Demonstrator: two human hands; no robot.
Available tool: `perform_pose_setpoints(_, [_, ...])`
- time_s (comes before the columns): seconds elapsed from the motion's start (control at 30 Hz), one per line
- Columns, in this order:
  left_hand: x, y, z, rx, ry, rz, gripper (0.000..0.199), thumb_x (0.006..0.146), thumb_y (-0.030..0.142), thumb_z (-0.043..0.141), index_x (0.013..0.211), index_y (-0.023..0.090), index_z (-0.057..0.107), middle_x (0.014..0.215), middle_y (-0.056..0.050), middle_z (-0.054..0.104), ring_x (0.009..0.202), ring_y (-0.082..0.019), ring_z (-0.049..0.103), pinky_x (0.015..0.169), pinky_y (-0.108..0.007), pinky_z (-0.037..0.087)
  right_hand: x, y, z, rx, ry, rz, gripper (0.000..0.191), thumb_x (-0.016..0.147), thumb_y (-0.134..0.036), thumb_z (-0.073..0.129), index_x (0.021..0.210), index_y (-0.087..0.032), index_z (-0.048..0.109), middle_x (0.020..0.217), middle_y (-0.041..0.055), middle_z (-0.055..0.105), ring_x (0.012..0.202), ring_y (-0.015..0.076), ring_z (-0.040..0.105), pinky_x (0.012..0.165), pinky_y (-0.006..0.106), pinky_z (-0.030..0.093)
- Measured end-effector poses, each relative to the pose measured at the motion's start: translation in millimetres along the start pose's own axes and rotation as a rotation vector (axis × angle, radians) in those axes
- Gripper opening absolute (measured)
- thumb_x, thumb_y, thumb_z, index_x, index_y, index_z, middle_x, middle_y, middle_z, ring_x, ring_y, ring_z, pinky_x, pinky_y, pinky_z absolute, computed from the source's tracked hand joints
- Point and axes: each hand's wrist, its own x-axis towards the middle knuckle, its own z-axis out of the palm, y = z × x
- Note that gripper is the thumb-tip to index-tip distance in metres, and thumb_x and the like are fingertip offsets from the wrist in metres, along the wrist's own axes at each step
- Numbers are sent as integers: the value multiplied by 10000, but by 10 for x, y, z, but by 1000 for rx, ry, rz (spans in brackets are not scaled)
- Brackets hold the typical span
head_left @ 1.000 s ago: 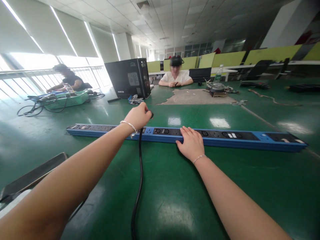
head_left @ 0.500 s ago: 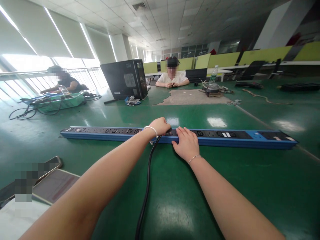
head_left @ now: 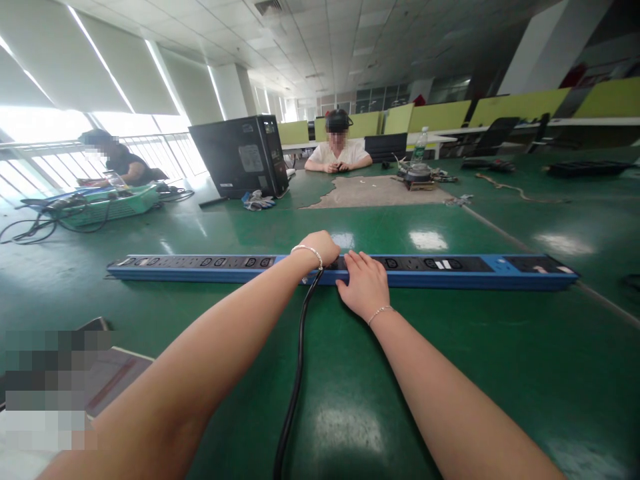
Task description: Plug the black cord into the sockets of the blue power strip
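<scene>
A long blue power strip with a black socket face lies across the green table in front of me. My left hand is closed over the middle of the strip, gripping the plug of a black power cord. The plug itself is hidden beneath my fingers, so how deep it sits in a socket does not show. From there the cord runs down toward me between my forearms. My right hand lies on the strip just to the right, fingers stretched across its top and thumb along the near side.
Beyond the strip stand a black computer case, a glove and a green basket with cables. A person sits opposite, another at far left. A bottle stands at the back; a flat panel lies near left.
My left hand has rolled forward and lower over the plug, whose black body no longer shows. The right hand keeps its place on the strip. The whole view has shifted slightly.
</scene>
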Motion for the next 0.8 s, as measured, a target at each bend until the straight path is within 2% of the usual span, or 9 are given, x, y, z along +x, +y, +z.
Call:
perform_pose_setpoints(0.3, [57,66,42,47,2,6,347,741,306,491,969,110,663,880,-174,702,909,-254,652,699,-282,496,4,-5,12,1,-1,3,521,765,-315,522,1256,-139,503,1348,89,483,1256,252,359,1024,411,231])
perform_pose_setpoints(0.4, [61,84,70,64,-4,-4,353,745,335,501,980,118,650,953,-186,689,917,-253,651,705,-280,496,6,-7,10,-1,-10,3,522,763,-310,529,1257,-146,498,1350,94,479,1258,256,356,1017,416,236])
perform_pose_setpoints(0.57, [-21,97,132,69,53,-34,440,758,369,493,1115,118,556,1080,-202,645,975,-271,630,756,-325,490,5,-11,-4,9,-7,8,519,754,-297,545,1251,-156,499,1342,89,487,1256,250,357,1019,411,234])
perform_pose_setpoints(0.8, [-73,45,204,59,66,-39,361,796,346,440,1076,137,530,1055,-196,646,975,-275,627,763,-338,479,3,-12,-11,26,-1,10,523,754,-294,544,1256,-156,498,1340,89,490,1252,250,361,1019,408,232])
